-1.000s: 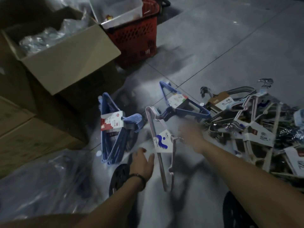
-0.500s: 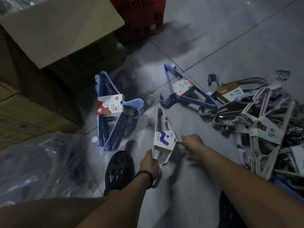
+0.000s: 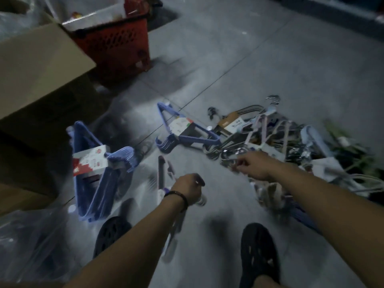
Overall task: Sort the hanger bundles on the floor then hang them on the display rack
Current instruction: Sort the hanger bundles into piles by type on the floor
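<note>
Head view, dim light, heavy motion blur.

- Left hand: fingers curled tight round a pale hanger bundle, which runs from above the fist to below the wrist and is held over the floor. A black wristband sits on that wrist.
- Right hand: stretched to the near edge of the mixed hanger pile, fingers bent at some metal hooks. Blur hides whether they grip anything; cannot tell.
- One blue hanger bundle with a red-and-white label lies on the floor left of the left hand. A second blue bundle lies farther out, touching the left edge of the pile.
- A cardboard box stands upper left, with a red basket just beside it. Clear plastic sheeting lies lower left.
- Two black shoes are on the floor below the arms, the left one and the right one.
</note>
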The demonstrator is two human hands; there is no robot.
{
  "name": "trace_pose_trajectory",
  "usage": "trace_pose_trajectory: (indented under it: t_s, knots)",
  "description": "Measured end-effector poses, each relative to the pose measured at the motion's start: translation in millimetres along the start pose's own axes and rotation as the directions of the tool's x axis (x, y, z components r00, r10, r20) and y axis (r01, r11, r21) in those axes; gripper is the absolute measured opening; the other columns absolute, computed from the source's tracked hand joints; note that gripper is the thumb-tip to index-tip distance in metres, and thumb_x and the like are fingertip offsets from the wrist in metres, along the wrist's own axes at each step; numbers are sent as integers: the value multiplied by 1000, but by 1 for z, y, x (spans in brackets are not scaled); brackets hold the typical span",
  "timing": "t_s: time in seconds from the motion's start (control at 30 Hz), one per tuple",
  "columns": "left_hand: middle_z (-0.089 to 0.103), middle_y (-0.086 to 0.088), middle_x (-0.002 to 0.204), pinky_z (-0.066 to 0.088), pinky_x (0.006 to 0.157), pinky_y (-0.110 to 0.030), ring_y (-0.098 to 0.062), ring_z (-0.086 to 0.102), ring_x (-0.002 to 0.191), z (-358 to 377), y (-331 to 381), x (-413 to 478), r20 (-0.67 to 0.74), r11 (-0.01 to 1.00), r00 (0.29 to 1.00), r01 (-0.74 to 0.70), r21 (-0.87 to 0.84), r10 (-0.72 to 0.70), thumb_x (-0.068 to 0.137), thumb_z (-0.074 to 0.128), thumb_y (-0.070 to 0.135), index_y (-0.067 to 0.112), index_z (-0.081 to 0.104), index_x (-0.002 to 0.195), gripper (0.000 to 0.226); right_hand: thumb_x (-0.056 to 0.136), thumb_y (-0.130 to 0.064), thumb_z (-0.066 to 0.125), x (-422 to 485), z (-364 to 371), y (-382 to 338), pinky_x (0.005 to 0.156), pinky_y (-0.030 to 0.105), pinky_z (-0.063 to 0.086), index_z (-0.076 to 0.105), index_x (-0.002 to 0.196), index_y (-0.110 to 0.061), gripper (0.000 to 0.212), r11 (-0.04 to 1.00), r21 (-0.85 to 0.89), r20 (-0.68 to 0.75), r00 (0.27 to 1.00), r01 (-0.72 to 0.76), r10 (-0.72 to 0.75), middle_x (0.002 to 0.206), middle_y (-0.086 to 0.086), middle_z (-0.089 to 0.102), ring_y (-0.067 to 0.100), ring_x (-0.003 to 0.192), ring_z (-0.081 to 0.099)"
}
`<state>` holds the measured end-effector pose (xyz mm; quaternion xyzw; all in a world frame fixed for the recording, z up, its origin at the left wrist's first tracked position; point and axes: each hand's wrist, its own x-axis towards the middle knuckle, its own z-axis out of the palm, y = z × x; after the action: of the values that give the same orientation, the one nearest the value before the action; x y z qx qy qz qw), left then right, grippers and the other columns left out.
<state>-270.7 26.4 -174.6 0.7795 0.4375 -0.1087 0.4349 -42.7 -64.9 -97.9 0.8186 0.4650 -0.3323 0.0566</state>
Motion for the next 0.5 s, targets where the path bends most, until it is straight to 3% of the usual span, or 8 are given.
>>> trace_pose_trajectory:
  t_s: [0.1, 0.23, 0.27, 0.4, 0.5]
  knots:
    - [70, -5, 125, 55, 99, -40, -26, 66, 112, 3, 58, 8, 63, 966, 984, -177, 187, 168, 100, 53, 26, 31, 70, 115, 24, 103, -37, 59, -24, -39, 63, 78, 33, 49, 71, 114, -14, 28, 986, 18, -65, 984, -164, 165, 113, 12, 69, 26, 94, 63]
    - [66, -7, 131, 54, 102, -43, -28, 63, 117, 5, 117, 30, 213, 867, 951, -295, 402, 225, 104, 52, 32, 21, 66, 127, 29, 103, -33, 59, -28, -53, 126, 62, 30, 47, 68, 104, -11, 24, 963, 26, -57, 962, -268, 269, 93, 11, 69, 23, 77, 62]
    - [65, -7, 133, 53, 103, -43, -28, 62, 120, 6, 129, 39, 219, 845, 949, -303, 440, 227, 104, 53, 31, 20, 65, 130, 30, 103, -34, 59, -22, -49, 137, 63, 29, 46, 68, 103, -12, 23, 960, 50, -66, 959, -274, 277, 94, 11, 68, 25, 81, 64]
    - [63, -9, 134, 55, 101, -45, -30, 62, 121, 18, 174, 80, 195, 765, 947, -321, 558, 256, 98, 64, 27, 20, 61, 135, 37, 99, -34, 66, 2, -24, 165, 86, 31, 49, 68, 129, -13, 37, 957, 114, 11, 963, -267, 268, 131, 12, 67, 27, 113, 65]
    - [56, -11, 139, 55, 100, -47, -33, 60, 123, 42, 200, 108, 144, 772, 956, -293, 565, 257, 95, 67, 30, 21, 55, 139, 46, 98, -33, 67, 10, -10, 179, 87, 31, 51, 66, 132, -14, 40, 944, 196, 29, 964, -264, 263, 133, 11, 66, 25, 107, 63]
